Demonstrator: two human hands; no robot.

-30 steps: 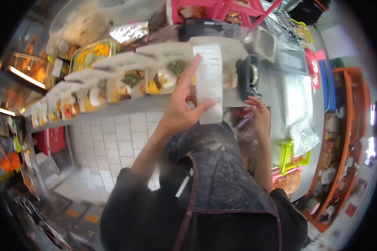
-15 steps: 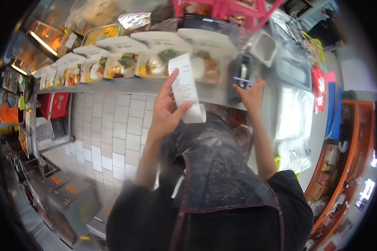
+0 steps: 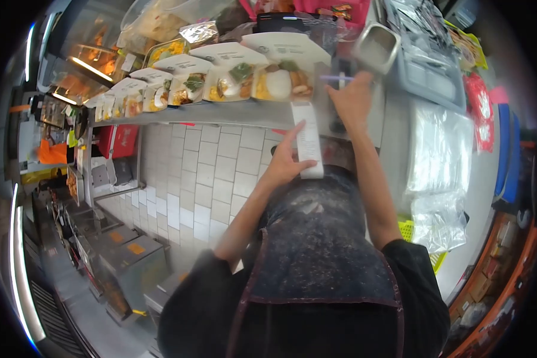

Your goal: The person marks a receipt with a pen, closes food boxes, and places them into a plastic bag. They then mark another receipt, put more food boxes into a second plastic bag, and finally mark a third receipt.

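Note:
A long printed paper slip [image 3: 306, 137] is held upright in my left hand [image 3: 285, 161], between thumb and fingers, just in front of the counter edge. My right hand [image 3: 352, 102] is raised over the counter to the right, its fingers closed around a thin purple pen [image 3: 338, 77]. Beneath that hand is a dark object, partly hidden and blurred. Left of the pen stands an open white box [image 3: 278, 82] with an egg, yellow food, brown pieces and a green leaf. Several similar open boxes [image 3: 230, 83] line the counter further left.
A metal container [image 3: 377, 48] sits behind my right hand. Clear plastic bags [image 3: 438, 152] and a grey tray [image 3: 429, 80] lie on the right. Foil [image 3: 199, 33] and a tub of yellow food [image 3: 168, 51] stand behind the boxes. Metal cabinets [image 3: 131, 256] stand at lower left.
The view has turned, so the boxes appear further right. My left hand and the slip are now lower, away from the boxes. My right hand with the pen has moved up slightly in view.

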